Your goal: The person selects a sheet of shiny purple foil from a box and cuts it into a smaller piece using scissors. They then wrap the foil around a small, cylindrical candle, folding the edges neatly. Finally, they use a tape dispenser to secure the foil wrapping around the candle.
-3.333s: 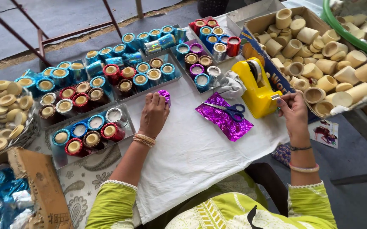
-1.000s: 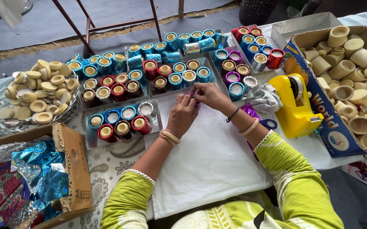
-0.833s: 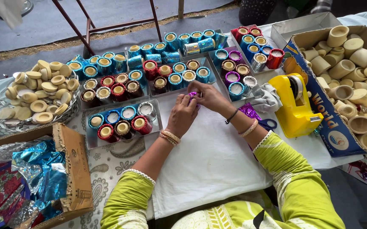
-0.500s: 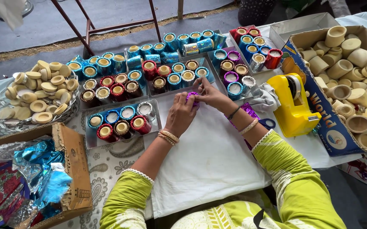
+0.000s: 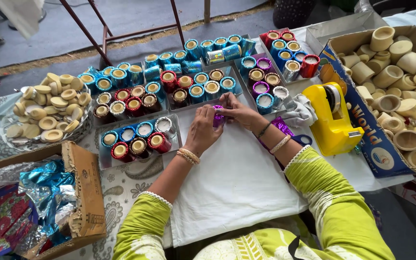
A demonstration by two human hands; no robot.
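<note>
- Our left hand (image 5: 203,132) and right hand (image 5: 239,111) meet over the far edge of the white cloth (image 5: 236,183), both closed around one small cup wrapped in purple foil (image 5: 218,118).
- The left hand's fingers curl about the cup from the left; the right hand's fingertips pinch it from the right and above. Only a strip of the purple foil shows between the two hands.
- The cup sits just above the cloth, near the trays, and we cannot tell whether it touches the fabric.
- Just beyond the hands lie silver trays (image 5: 135,161) filled with finished foil-wrapped cups (image 5: 160,142) in blue, red, silver and purple.
- By the right wrist a sheet of purple foil (image 5: 283,126) lies on the cloth, with blue-handled scissors (image 5: 304,140) just beside it.
- A yellow tape dispenser (image 5: 332,120) stands to the right, next to a cardboard box of bare clay cups (image 5: 400,96).
- At far left a glass bowl (image 5: 44,113) holds pale clay cups, and a nearer carton holds crumpled blue foil (image 5: 44,188).
</note>
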